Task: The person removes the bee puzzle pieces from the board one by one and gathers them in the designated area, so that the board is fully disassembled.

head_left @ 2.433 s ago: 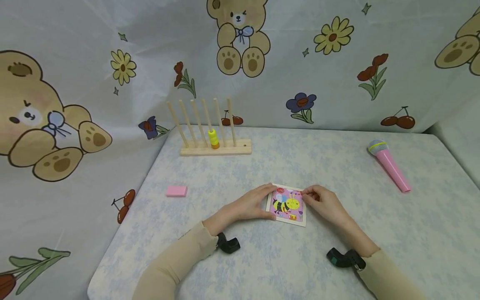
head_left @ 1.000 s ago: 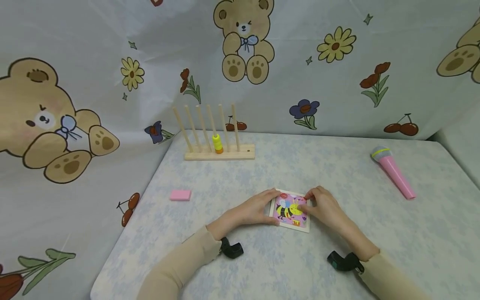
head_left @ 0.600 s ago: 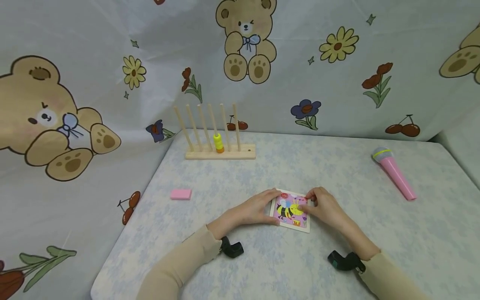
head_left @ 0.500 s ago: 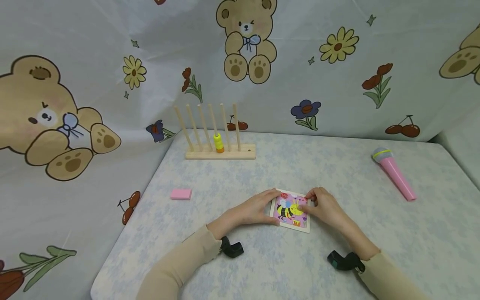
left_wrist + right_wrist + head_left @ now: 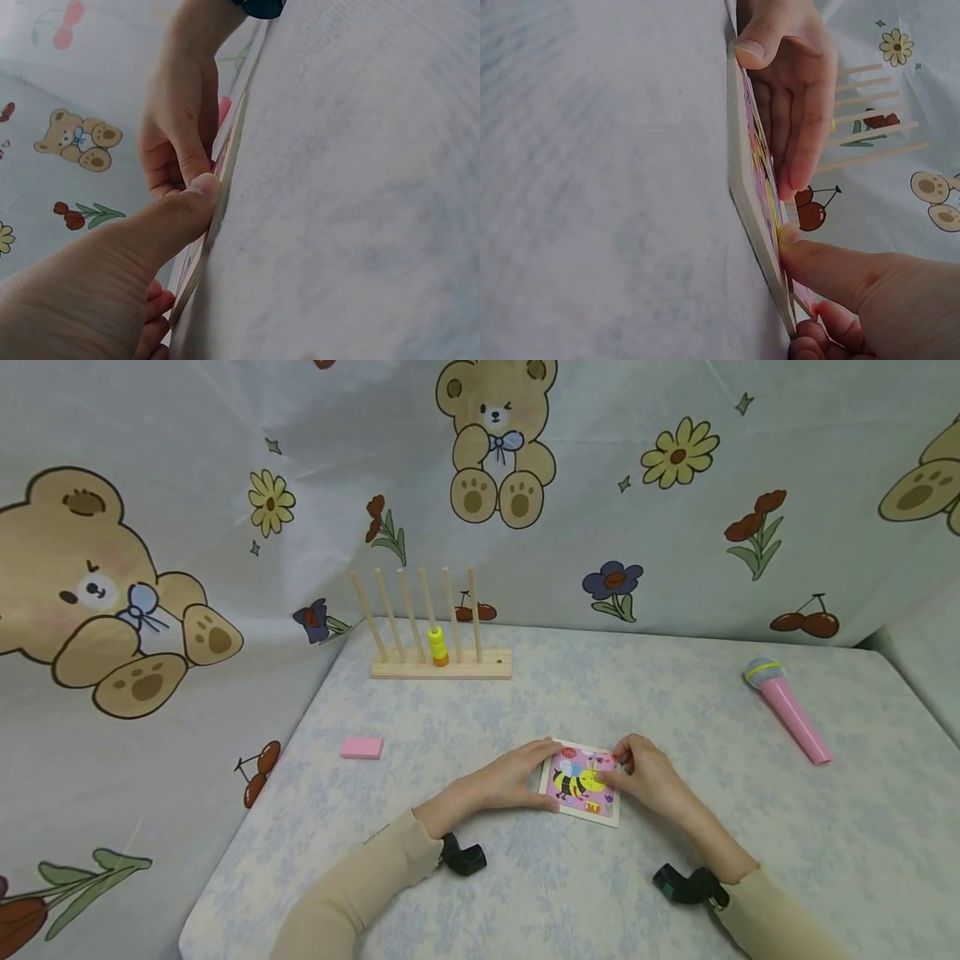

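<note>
A small square jigsaw puzzle with a yellow-and-black bee on pink lies in a pale wooden frame on the table. My left hand grips the frame's left side, thumb at the near edge and fingers at the far edge. At the far right corner, my right hand pinches a pink puzzle piece, its thumb over the bee's face and its fingertips at the piece's outer edge. In the right wrist view this piece sits tilted up from the frame; the fingers partly hide it.
A wooden peg stand with yellow and orange beads on one peg stands at the back left. A pink block lies left of the puzzle. At the right lies a pink toy microphone. A bear-print cloth hangs behind the table.
The right thumb has come from the puzzle's right edge onto the bee's face, and the corner piece now tilts slightly. The left hand keeps its grip; the head view has shifted a little.
</note>
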A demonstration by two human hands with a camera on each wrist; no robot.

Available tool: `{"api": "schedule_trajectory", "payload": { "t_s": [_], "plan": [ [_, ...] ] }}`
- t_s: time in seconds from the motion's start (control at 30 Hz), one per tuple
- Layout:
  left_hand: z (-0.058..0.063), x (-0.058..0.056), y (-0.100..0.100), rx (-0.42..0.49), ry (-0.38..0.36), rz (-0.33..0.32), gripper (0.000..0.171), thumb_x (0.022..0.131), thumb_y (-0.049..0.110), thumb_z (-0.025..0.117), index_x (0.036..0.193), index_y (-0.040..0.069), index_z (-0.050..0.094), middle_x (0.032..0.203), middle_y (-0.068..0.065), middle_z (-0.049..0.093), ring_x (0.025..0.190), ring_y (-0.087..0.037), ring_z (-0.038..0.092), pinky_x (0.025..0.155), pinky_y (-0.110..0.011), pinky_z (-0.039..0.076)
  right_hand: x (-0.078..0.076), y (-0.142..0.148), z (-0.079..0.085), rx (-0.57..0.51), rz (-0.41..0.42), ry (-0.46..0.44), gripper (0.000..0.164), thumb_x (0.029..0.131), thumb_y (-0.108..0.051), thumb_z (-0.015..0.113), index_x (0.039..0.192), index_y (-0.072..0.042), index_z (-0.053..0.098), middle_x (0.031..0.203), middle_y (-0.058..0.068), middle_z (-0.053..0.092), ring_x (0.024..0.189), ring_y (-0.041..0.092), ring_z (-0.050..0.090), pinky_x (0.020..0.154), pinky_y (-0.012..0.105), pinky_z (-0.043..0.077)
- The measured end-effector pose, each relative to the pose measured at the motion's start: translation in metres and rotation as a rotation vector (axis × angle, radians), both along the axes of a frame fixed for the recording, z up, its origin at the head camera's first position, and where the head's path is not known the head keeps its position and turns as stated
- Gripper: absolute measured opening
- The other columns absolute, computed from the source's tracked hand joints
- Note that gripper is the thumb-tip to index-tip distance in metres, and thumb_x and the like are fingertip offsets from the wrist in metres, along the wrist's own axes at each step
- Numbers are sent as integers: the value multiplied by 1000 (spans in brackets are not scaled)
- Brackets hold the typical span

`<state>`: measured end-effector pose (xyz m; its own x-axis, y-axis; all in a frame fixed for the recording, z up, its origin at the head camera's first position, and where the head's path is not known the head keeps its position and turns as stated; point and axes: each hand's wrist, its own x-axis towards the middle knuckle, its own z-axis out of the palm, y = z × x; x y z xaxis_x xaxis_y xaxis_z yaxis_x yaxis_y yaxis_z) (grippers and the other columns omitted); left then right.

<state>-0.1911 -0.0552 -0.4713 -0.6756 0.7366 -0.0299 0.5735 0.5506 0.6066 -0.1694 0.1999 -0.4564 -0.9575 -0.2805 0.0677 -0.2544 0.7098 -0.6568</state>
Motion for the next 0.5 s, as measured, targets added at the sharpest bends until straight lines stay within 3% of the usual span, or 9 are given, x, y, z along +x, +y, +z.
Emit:
{"api": "schedule_trajectory", "payload": {
  "t_s": [0.17,0.5],
  "plan": [
    [0,-1,1,3,8,-9,89,81,48,70,149,10,27,153,-7,24,140,-16,18,110,-32,23,-1,1,0,-20,-4,5,28,80,-14,77,89,-2,54,76,4,49,66,16,42,55,25,36],
    [-2,-1,1,0,10,0,89,81,50,70,149,10,28,153,-7,24,140,-16,19,110,-33,24,0,2,-2,-56,3,12,37,80,-15,78,101,1,52,79,5,51,68,16,45,56,23,38]
  ]
}}
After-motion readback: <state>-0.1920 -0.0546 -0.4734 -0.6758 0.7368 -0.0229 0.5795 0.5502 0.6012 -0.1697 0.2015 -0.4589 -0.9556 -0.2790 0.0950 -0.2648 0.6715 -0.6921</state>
